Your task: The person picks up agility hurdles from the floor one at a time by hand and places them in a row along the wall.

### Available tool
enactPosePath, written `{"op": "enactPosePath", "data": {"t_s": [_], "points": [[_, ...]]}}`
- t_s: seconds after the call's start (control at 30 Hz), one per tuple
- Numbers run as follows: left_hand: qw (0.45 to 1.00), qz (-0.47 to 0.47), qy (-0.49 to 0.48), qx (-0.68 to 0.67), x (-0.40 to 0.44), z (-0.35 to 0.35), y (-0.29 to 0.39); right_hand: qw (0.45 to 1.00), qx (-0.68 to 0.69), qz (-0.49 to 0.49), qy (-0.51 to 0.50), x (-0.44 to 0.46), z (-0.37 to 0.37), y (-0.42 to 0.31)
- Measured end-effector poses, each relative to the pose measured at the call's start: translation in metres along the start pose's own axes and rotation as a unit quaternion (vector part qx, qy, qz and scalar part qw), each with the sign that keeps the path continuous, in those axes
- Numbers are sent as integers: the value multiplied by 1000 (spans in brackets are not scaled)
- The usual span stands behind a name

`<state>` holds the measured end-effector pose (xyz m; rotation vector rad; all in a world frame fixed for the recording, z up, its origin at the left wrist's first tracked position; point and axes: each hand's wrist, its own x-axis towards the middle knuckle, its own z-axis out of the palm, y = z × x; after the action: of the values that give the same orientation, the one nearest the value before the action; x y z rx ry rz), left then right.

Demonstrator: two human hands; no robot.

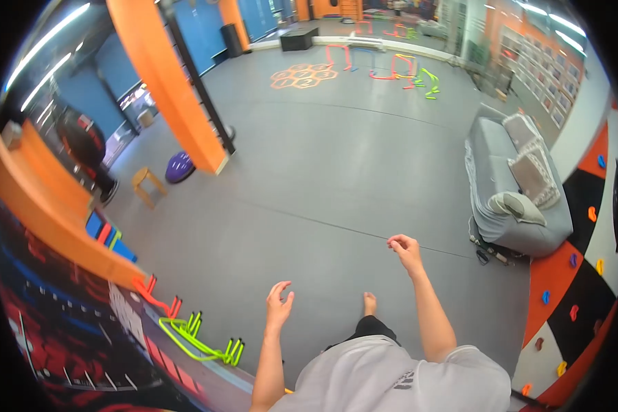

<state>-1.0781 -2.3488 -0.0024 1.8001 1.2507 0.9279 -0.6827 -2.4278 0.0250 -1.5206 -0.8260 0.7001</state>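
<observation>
My left hand (279, 304) is held out in front of my body above the grey floor (309, 254), with fingers bent and the thumb apart from them. It holds nothing. Farther forward and to the right, my right hand (406, 253) hangs over the floor with loosely curled fingers, and no object shows in it. Neither hand touches anything. Below them one bare foot (370, 302) shows on the floor in front of my dark shorts. Closest to my left hand lie green hurdles (199, 341) along the left wall.
A grey sofa (511, 185) with cushions stands right, beside a climbing wall (563, 295). An orange pillar (165, 82), purple balance dome (180, 167) and wooden stool (148, 185) are left. Orange hexagon rings (303, 76) and coloured hurdles (404, 66) lie far ahead.
</observation>
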Motion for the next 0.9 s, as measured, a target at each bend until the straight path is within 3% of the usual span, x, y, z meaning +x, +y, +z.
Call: {"op": "enactPosePath", "data": {"t_s": [0.17,0.43,0.53,0.73,0.9], "points": [[993,25,-113,4,85,125,36,993,91,44,67,45,-91,61],[978,74,-181,-79,233,293,83,990,87,80,78,154,-161,55],[975,44,-194,-104,301,330,89,989,57,104,87,212,-177,50],[975,75,-196,-78,447,383,74,989,20,93,114,363,-170,54],[974,33,-203,-93,583,385,65,987,13,104,120,495,-142,57]]}}
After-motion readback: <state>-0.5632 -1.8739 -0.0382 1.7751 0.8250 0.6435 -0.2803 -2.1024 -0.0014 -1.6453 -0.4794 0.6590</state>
